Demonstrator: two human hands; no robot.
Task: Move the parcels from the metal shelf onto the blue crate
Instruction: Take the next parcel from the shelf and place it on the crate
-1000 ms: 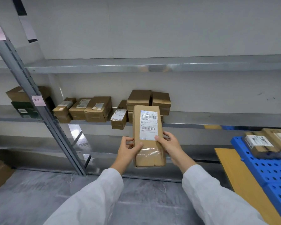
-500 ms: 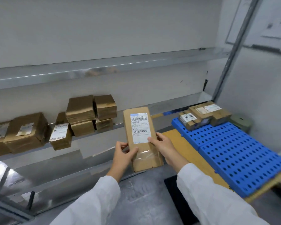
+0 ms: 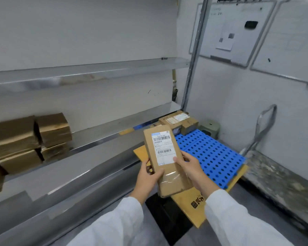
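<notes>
Both hands clamp one long parcel (image 3: 164, 158), left hand (image 3: 148, 178) and right hand (image 3: 192, 170) at its near end. Its long axis points far-right toward the blue crate (image 3: 213, 157), nearer the right hand.

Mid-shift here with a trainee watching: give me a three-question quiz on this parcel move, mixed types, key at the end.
1. True or false: the held parcel already rests on the blue crate.
2. Which hands grip it? A) left hand only B) right hand only C) both
3. Fill in: the parcels already moved sit at the crate's ____ end, next to a green stool.

Key: 1 false; 2 C; 3 far.
</notes>
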